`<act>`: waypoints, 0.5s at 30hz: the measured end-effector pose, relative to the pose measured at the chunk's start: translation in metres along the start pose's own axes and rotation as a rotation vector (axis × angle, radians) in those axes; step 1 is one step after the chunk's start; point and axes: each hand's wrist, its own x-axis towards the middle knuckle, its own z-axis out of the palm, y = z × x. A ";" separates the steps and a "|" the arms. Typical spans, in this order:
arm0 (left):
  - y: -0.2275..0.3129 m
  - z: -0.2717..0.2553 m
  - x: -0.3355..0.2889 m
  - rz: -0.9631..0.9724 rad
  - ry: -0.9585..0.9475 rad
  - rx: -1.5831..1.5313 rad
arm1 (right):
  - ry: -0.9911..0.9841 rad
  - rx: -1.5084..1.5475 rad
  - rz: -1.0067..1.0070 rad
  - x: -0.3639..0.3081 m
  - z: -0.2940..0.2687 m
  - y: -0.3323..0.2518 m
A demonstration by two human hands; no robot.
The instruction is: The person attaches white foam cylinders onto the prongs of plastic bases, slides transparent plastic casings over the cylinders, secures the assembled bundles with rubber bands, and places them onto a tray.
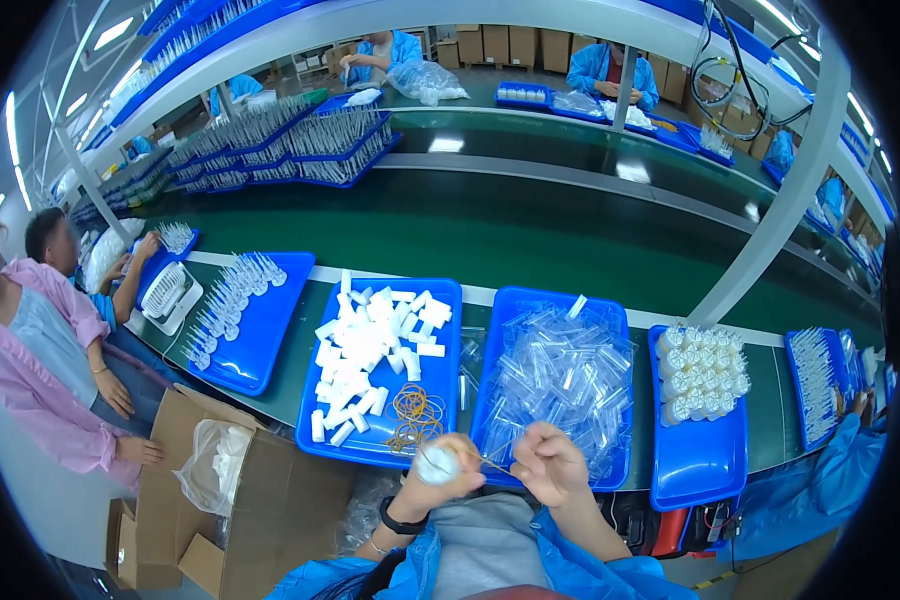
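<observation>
My left hand (457, 478) is closed around a whitish, round-ended piece (436, 465); blur keeps me from telling its kind. A tan rubber band (492, 464) runs from it to my right hand (550, 463), whose fingers pinch the band's other end. Beyond my left hand lies a blue tray (450, 350) of short white cylinders (370, 340), with a heap of loose rubber bands (417, 410) in its near right corner. Closest to my right hand is a blue tray (620, 400) filled with clear plastic tubes (560, 380).
Right of these, a blue tray (700, 460) carries several round white bundles (702, 375). A tray of clear stemmed pieces (232, 300) and a small white fan (170, 298) stand left. An open cardboard box (300, 500) is beside me. A person in pink (45, 330) stands at left; others work nearby.
</observation>
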 end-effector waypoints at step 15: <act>0.007 0.015 0.007 0.011 0.013 1.158 | 0.022 -2.036 -0.320 0.001 0.027 0.020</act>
